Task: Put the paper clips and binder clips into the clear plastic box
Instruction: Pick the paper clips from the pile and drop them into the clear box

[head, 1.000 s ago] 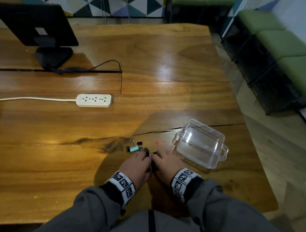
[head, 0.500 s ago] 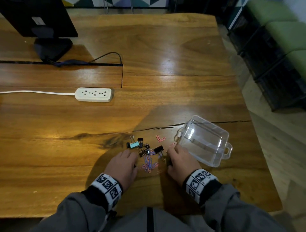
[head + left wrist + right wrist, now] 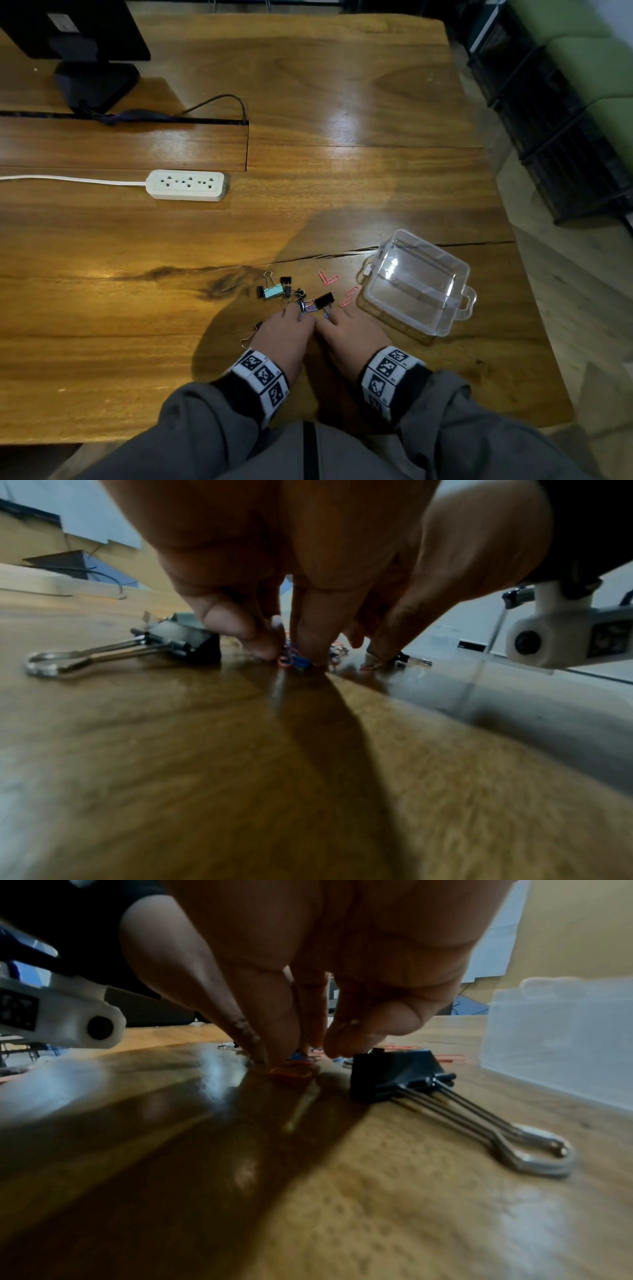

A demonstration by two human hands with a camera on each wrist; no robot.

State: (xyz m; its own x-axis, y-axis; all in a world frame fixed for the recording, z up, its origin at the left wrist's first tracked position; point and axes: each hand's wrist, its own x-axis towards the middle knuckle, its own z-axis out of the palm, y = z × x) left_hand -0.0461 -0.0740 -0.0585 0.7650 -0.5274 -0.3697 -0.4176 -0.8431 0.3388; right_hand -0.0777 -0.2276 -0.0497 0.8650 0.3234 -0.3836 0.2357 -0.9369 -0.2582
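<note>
both hands drawn together again since half a second ago. left hand [image 3: 286, 334] and right hand [image 3: 352, 332]: fingertips bunched, pressing down on coloured paper clips [image 3: 291, 660] on table [image 3: 137, 308]. binder clips [image 3: 274, 292] loose beside; clear plastic box [image 3: 416, 287] just right.

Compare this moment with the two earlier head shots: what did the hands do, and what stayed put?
The left hand and right hand, apart half a second ago, have closed together again over the small paper clips, fingertips pressing them to the table. No firm grip shows. The clear plastic box and teal binder clip kept their places.
</note>
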